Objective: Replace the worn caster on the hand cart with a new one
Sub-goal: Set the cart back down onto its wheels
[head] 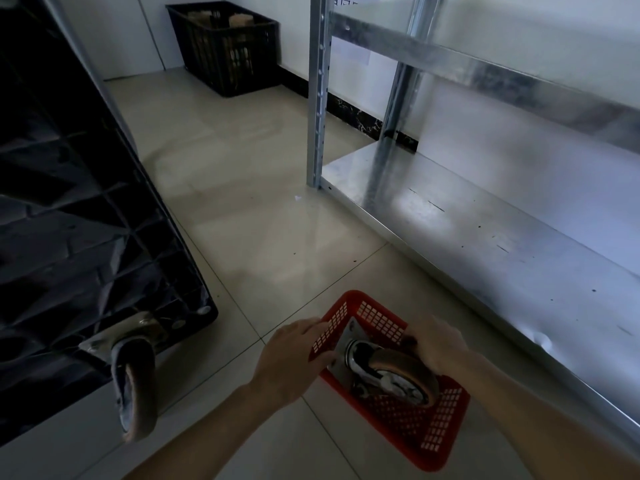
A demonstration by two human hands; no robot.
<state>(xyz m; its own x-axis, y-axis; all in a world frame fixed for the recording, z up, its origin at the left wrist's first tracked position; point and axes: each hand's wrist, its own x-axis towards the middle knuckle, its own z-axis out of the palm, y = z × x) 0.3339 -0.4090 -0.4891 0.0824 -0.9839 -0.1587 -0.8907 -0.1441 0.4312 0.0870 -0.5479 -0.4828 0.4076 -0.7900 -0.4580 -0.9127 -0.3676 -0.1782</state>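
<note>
A red mesh basket [436, 434] sits on the tiled floor at the lower middle. Inside it lies a caster [391, 372] with a brown wheel and a square steel plate. My left hand [294, 358] grips the basket's left wall, thumb on the rim. My right hand [438, 344] curls over the top of the caster's wheel. The black hand cart [69, 220] stands tipped on its side at the left, its ribbed underside facing me. A worn caster [133, 379] with a grey, scuffed wheel is bolted at the cart's lower corner.
A galvanised steel rack [485, 230] fills the right side, its low shelf beside the basket and an upright post [317, 91] ahead. A black plastic crate [228, 46] with items inside stands against the far wall. Beige floor tiles [259, 202] lie between cart and rack.
</note>
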